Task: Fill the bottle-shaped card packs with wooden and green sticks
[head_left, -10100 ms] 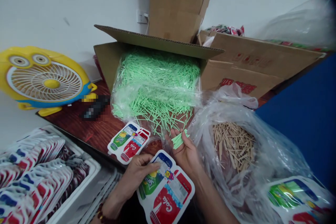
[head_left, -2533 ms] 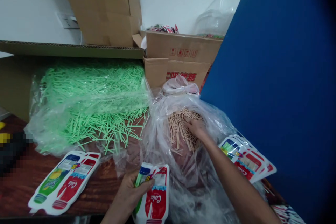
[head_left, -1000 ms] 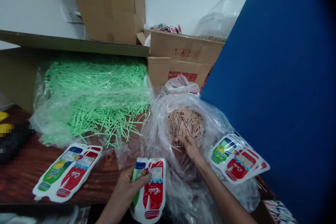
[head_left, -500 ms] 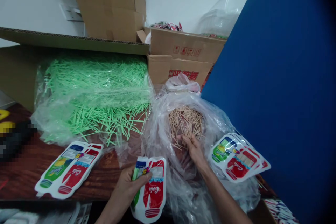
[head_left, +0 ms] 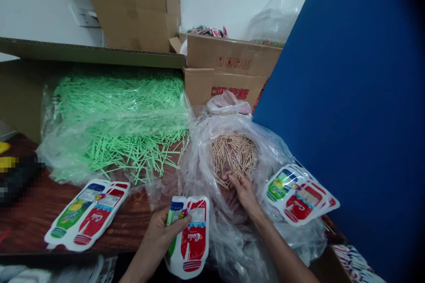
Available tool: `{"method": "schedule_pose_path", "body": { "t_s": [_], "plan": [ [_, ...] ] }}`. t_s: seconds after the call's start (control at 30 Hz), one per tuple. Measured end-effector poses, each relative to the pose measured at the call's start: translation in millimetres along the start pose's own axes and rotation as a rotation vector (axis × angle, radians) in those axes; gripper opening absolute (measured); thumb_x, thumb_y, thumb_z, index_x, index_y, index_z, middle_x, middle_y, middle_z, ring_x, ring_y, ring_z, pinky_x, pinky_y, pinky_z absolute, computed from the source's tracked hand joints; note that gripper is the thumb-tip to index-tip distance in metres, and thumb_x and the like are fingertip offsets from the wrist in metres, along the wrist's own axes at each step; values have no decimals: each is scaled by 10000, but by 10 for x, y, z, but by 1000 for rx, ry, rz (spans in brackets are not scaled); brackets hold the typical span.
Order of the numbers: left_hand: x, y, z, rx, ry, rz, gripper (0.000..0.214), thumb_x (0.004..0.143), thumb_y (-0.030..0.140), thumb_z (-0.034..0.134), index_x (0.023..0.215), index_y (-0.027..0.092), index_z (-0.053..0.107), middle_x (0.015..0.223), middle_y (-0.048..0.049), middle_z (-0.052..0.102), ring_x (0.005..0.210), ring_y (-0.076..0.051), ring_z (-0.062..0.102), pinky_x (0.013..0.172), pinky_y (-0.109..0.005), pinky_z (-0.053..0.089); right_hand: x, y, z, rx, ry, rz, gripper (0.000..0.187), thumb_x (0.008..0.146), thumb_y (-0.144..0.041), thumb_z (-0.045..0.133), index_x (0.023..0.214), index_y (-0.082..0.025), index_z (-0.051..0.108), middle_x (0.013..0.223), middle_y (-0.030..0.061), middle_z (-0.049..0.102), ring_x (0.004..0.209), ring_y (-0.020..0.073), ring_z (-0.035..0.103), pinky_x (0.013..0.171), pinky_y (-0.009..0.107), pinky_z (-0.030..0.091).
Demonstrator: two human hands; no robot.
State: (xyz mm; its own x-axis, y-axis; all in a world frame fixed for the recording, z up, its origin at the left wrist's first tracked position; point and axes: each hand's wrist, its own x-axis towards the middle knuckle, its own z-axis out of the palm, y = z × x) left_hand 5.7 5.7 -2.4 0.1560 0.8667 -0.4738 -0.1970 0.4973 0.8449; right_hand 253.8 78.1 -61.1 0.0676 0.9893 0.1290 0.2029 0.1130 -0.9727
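Left hand (head_left: 159, 239) grips one double pouch (head_left: 189, 239); right hand (head_left: 244, 190) fingers pinch several wooden sticks (head_left: 234, 154).

Left hand (head_left: 162, 234) is curled closed in a grip, while right hand (head_left: 244, 188) reaches forward, fingers bent.

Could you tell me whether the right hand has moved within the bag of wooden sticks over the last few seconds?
Yes. The right hand has drawn back toward the person, from the middle of the wooden sticks to the pile's near edge inside the bag.
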Motion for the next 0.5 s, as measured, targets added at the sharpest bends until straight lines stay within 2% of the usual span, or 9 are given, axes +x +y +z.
{"method": "schedule_pose_path", "body": {
  "t_s": [0.07,0.27,0.5],
  "plan": [
    [9,-9,1,-2,-20,-2,241,654,341,794,726,143,677,654,-19,734,543,-148,627,534,-221,482,-5,-7,-6,-28,-27,0,252,880,-426,508,873,-229,666,891,20,687,896,214,601,867,331,413],
    [-6,3,21,29,-19,11,248,646,352,794,722,146,678,653,-23,729,548,-160,628,533,-228,481,34,-101,-63,-92,40,-1,305,880,-440,507,759,-224,684,766,9,665,749,189,573,733,294,422],
    [0,3,49,22,-10,19,231,639,346,800,700,160,677,639,-3,720,543,-150,621,536,-223,482,128,-85,-102,-90,-54,122,300,837,-462,545,706,-214,651,667,5,675,582,184,581,570,288,440]
  ]
}}
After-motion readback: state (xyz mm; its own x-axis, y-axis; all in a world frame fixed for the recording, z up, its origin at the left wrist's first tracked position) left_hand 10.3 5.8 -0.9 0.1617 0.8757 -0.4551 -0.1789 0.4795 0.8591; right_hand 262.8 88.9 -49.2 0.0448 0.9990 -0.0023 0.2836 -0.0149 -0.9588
